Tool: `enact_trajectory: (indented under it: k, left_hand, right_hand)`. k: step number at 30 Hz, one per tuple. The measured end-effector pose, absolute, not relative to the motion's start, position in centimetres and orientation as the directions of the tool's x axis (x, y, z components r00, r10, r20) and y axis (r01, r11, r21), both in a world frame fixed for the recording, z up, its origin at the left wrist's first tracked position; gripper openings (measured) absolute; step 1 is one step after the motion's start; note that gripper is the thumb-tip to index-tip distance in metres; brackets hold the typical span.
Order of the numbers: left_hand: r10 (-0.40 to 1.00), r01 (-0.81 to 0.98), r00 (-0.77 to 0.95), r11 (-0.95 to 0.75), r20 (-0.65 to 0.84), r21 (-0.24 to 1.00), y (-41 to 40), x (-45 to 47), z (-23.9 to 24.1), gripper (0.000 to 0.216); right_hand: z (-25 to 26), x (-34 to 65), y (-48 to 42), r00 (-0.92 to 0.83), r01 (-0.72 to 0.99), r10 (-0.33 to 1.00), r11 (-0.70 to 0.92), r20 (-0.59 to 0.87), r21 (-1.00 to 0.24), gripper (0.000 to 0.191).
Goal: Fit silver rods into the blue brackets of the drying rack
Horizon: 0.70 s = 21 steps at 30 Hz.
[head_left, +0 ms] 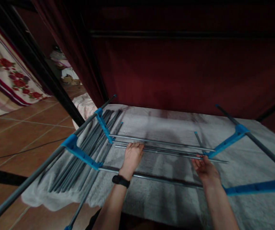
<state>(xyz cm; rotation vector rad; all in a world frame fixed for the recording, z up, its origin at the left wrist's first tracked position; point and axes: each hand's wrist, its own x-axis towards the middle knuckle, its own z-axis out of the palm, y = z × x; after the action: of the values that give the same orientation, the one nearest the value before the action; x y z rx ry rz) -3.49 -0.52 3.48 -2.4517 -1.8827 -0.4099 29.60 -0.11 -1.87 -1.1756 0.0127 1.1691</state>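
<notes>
A frame of grey metal tubes and blue plastic brackets (81,153) stands over a pale blanket. My left hand (133,155), with a black band on its wrist, curls its fingers over a thin metal rod (171,153) at the middle of the frame. My right hand (205,169) pinches the rods toward their right end, palm partly up, close to a blue bracket (225,143). Two or more rods run closely together there, so which one each hand grips is hard to separate. Another cross rod (161,180) spans the near side, passing below both hands.
Several loose grey tubes (84,156) lie side by side on the blanket (151,201) at left. A dark red curtain (175,73) hangs behind. Black posts (43,70) rise at left, beside a tiled floor (32,131) and a flowered cloth (12,73).
</notes>
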Motion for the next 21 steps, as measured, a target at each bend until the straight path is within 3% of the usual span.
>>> enact_trajectory:
  k: [13, 17, 21]
  left_hand:
    - [0.858, 0.968, -0.119, -0.011, 0.500, 0.250, -1.0, -5.5, 3.7, 0.023]
    - [0.803, 0.932, -0.242, 0.037, 0.545, 0.360, -0.8, -5.4, 3.4, 0.027]
    - [0.693, 0.851, -0.385, 0.011, 0.610, 0.524, -0.2, -5.6, 3.4, 0.047]
  right_hand:
    - [-1.9, 30.6, 0.1, 0.495, -0.705, 0.661, -0.074, -0.564, -0.705, 0.019]
    - [-1.8, 30.5, 0.2, 0.499, -0.709, 0.644, -0.082, -0.580, -0.700, 0.017]
    - [-2.2, 30.7, 0.3, 0.497, -0.710, 0.644, -0.083, -0.582, -0.699, 0.017]
